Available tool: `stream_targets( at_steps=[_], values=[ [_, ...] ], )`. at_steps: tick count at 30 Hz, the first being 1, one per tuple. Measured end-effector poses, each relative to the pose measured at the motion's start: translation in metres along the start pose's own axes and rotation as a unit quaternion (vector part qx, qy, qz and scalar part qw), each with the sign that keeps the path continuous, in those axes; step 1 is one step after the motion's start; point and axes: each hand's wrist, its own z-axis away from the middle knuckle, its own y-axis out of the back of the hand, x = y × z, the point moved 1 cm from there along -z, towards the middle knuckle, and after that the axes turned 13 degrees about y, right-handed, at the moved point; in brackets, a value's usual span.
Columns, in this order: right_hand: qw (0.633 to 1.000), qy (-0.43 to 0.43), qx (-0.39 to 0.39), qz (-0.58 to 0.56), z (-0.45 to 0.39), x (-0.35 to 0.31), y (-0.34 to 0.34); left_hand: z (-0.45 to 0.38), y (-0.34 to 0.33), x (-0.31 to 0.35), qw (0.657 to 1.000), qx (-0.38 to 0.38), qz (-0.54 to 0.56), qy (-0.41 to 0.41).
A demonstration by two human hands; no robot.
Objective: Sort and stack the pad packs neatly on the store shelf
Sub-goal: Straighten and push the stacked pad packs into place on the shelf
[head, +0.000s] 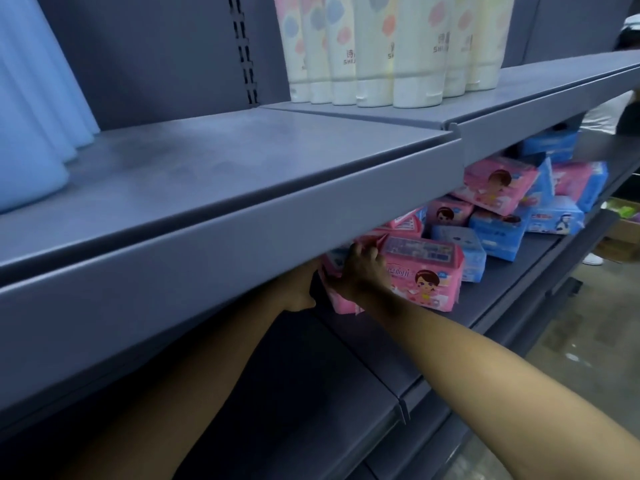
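The sorting looks barely begun: on the lower shelf [502, 282] one pink pack [420, 271] sits at the front while a jumble of pink and blue packs [512, 209] lies unsorted behind. The right hand [363, 271] curls around the pink pack's left end. The left hand [298, 289] is half hidden under the upper shelf [242, 209]; its grip cannot be told. The packs are soft, glossy plastic pillows.

Seven cream tubes [391, 50]; about five blue packs [498, 237]; pink packs [426, 275] uncountable.
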Motion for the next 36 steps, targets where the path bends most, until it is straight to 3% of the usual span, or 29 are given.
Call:
stream_targets(
  at_steps=[9, 15, 20, 27, 36],
  values=[
    [0.995, 0.072, -0.017, -0.059, 0.002, 0.01, 0.012, 0.02, 0.01, 0.001, 0.999, 0.016, -0.01, 0.049],
    [0.987, 0.157, -0.038, -0.026, 0.009, 0.006, 0.026, 0.033, 0.021, 0.008, 0.997, 0.039, -0.023, 0.059],
    [0.973, 0.203, -0.086, -0.07, 0.022, 0.0, 0.039, 0.047, 0.025, 0.009, 0.996, 0.043, -0.037, 0.071],
    [0.938, 0.245, -0.166, -0.18, 0.048, -0.018, 0.037, 0.086, 0.027, -0.012, 0.994, -0.014, 0.016, 0.109],
    [0.882, 0.321, -0.256, -0.233, 0.077, -0.066, 0.007, 0.167, 0.023, -0.057, 0.974, 0.019, 0.087, 0.207]
  ],
)
